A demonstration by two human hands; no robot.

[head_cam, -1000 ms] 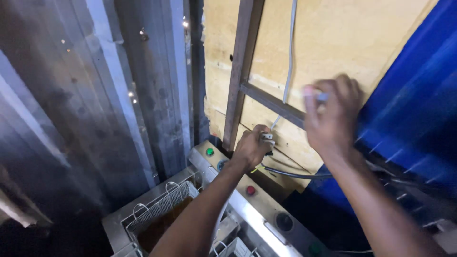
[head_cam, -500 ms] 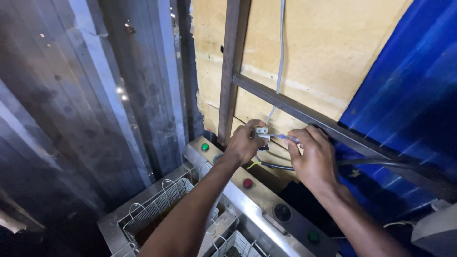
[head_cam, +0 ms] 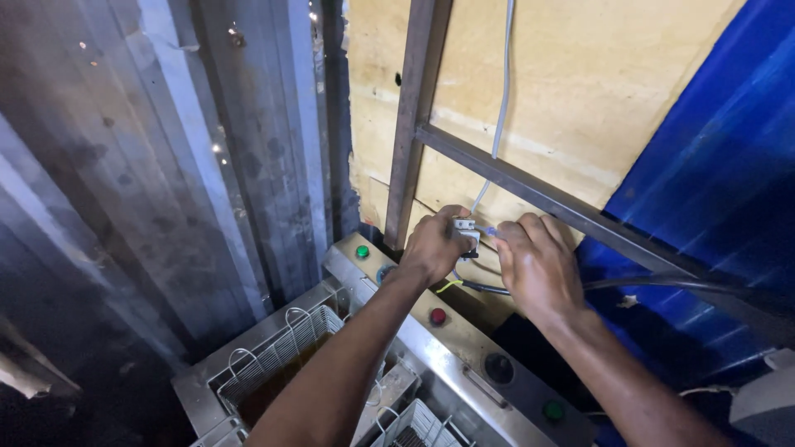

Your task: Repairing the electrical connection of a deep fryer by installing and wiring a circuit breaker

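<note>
Blue sheet (head_cam: 712, 157), tan board (head_cam: 580, 91), green lamp (head_cam: 362, 251), red lamp (head_cam: 437, 316)

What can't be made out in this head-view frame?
- Small grey electrical fitting: mostly covered by the left hand; its type is unclear.
- Right hand: fingertips curl away, so what they pinch is hidden.
- Fryer baskets: cut off by the bottom edge.
- Grey cable: its top leaves the frame.

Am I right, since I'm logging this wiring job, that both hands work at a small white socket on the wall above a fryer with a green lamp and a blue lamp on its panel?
Not quite. The head view shows the left hand and right hand at the socket, but the fryer panel has a green lamp and a red lamp, not blue.
</note>
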